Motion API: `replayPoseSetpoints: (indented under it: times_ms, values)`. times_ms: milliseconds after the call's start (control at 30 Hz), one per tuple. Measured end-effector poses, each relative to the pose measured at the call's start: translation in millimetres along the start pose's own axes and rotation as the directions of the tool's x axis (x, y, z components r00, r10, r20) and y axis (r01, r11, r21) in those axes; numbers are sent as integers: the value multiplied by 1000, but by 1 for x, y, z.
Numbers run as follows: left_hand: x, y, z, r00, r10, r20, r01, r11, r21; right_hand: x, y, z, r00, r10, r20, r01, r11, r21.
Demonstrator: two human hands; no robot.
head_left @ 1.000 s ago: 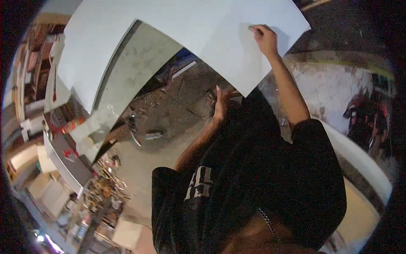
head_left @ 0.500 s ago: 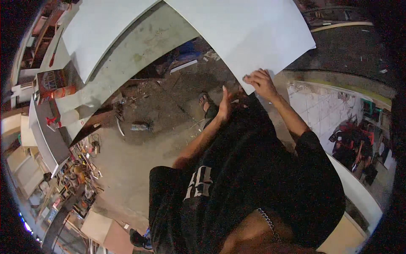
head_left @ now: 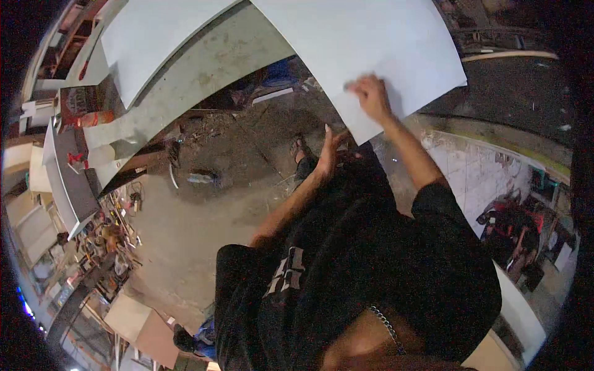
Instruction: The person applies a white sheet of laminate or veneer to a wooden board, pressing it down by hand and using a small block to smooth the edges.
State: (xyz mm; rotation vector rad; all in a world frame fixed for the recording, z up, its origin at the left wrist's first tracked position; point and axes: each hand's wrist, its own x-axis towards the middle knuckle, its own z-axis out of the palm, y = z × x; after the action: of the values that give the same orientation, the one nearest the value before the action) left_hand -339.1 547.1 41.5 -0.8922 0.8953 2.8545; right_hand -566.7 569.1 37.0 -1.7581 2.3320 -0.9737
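Observation:
A large white panel [head_left: 408,43] reaches toward me from the far side, its near corner pointing at my body. My right hand [head_left: 373,102] is over the panel's top face near that corner. Its fingers are curled together and blurred by motion; whatever they hold, if anything, cannot be made out. Just left of the corner is my left hand [head_left: 328,154], low beside the panel's edge. Its thumb stands up, apart from the other fingers, which run partly out of sight toward the panel's underside. I cannot tell whether they touch it.
A second white panel [head_left: 154,43] lies on a pale, stained tabletop [head_left: 216,59] at the far left. An orange bottle [head_left: 96,119] and a red-handled tool [head_left: 77,162] are near that table's left end. Tools and scraps [head_left: 111,238] clutter the lower left, beside a wooden box [head_left: 142,328].
My right hand has moved away from the panel's corner, farther up onto its face. My left hand stays nearly where it was. The whole view has shifted slightly.

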Motion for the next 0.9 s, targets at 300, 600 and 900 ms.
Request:
replayPoseSetpoints:
  times_ms: [300, 600, 900]
  values:
    - [12, -12, 6, 994, -39, -106, 36, 999, -24, 61, 62, -50, 974, 145, -172, -164, 981, -101]
    - [11, -7, 1, 992, 4, -124, -7, 1000, -26, 22, 50, -41, 1000, -11, -5, 10, 985, -171]
    - [17, -8, -32, 982, -177, -62, 165, 972, -167, -33, -34, 2, 982, 155, 105, -148, 987, -69]
